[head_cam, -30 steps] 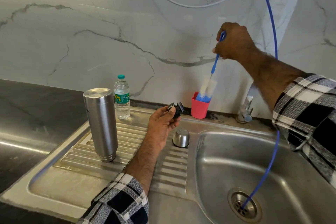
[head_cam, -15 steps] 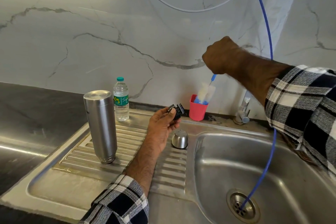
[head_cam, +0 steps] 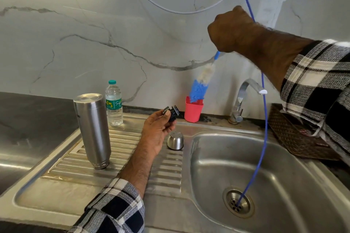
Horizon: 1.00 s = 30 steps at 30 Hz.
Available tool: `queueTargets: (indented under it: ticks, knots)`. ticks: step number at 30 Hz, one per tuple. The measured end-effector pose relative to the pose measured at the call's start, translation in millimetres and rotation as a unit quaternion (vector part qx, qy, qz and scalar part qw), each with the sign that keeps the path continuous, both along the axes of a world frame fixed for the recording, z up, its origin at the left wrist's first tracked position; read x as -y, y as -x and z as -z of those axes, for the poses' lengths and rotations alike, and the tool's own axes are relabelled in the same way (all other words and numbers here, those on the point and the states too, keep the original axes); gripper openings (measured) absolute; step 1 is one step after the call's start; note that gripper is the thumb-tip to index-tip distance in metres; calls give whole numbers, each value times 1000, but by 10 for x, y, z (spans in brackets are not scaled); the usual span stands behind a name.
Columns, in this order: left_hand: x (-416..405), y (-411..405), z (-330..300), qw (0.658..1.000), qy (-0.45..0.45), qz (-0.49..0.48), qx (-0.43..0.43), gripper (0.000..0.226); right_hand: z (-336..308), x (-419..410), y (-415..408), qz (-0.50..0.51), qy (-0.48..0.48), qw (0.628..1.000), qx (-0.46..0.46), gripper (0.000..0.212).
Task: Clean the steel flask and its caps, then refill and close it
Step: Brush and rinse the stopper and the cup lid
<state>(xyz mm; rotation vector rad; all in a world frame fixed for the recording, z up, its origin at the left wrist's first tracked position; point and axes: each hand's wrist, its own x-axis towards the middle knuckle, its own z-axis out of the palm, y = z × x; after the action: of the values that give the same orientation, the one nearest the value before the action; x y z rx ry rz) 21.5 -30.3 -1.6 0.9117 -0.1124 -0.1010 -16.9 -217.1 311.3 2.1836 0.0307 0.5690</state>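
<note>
Right hand [head_cam: 230, 30] fisted high around the bottle brush [head_cam: 200, 87], bristles above the red cup [head_cam: 192, 110]; left hand [head_cam: 157, 132], palm up, pinches the black inner cap [head_cam: 171, 112].

Marble-pattern wall [head_cam: 94, 39] behind. Woven brown tray [head_cam: 291, 138] at 3 o'clock of sink basin [head_cam: 284, 185]. Blue hose [head_cam: 264, 128] ends in the drain [head_cam: 238, 202]. Tap [head_cam: 240, 98] at basin's 12 o'clock.
</note>
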Motion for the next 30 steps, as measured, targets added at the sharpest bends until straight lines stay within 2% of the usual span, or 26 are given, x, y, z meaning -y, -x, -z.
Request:
queueTargets:
  ticks: [5,10,15,18,23,30]
  knots:
    - [3,54,-15,1000,-4,3,5,50,8,85,116,-17,4,1000,12,10]
    - [0,79,-20,1000,-7,11,16,43,91,176,259,-40,-34,998,39,18]
    - [56,108,-12,999,-22,19,24,51,433,391,490,-39,-98,991,82,16]
    - [87,107,-9,999,-29,14,25,56,672,541,625,-31,-111,986,117,6]
    - [101,130,6,999,-43,10,21,56,1051,632,746,-42,-108,985,127,17]
    - [125,123,7,999,-45,9,13,38,1142,778,837,-50,-157,973,163,17]
